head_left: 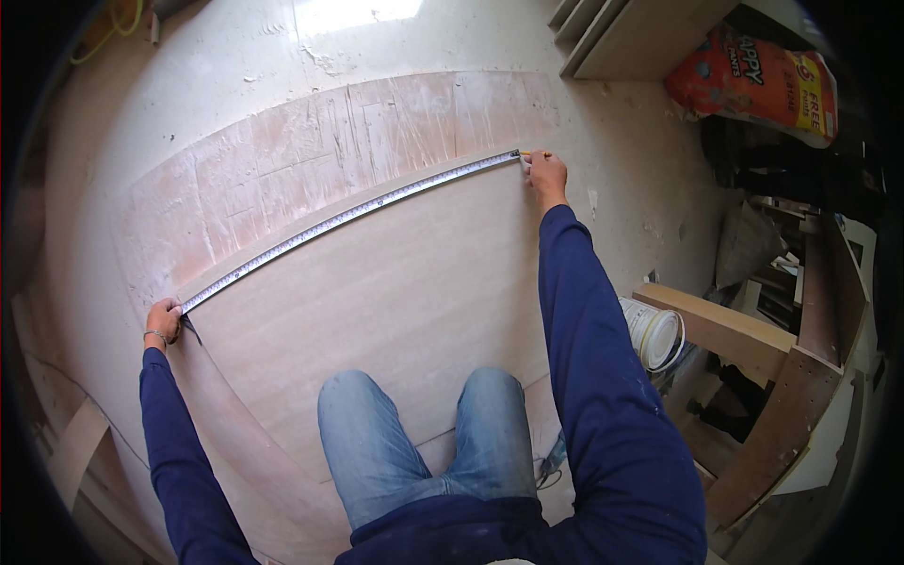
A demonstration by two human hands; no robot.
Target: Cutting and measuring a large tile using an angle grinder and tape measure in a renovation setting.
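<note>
A metal tape measure (348, 214) is stretched out along the far edge of a large beige sheet (377, 292), rising from left to right. At the tape's left end my left hand (164, 322) is closed on it, a bracelet at the wrist. My right hand (546, 177) is pinched at the other end, by the sheet's far right corner. A thin yellow stick, perhaps a pencil (527, 153), shows at those fingertips; the fingers partly hide how they hold it. My knees (353, 400) rest on the sheet.
Beyond the tape lies a pinkish, scraped strip of floor (311, 141). To the right are a white bucket (654, 336), a wooden frame (725, 325) and a red bag (753, 85). Boards (640, 38) stand at the far right. A blue-green tool (554, 457) lies beside my knee.
</note>
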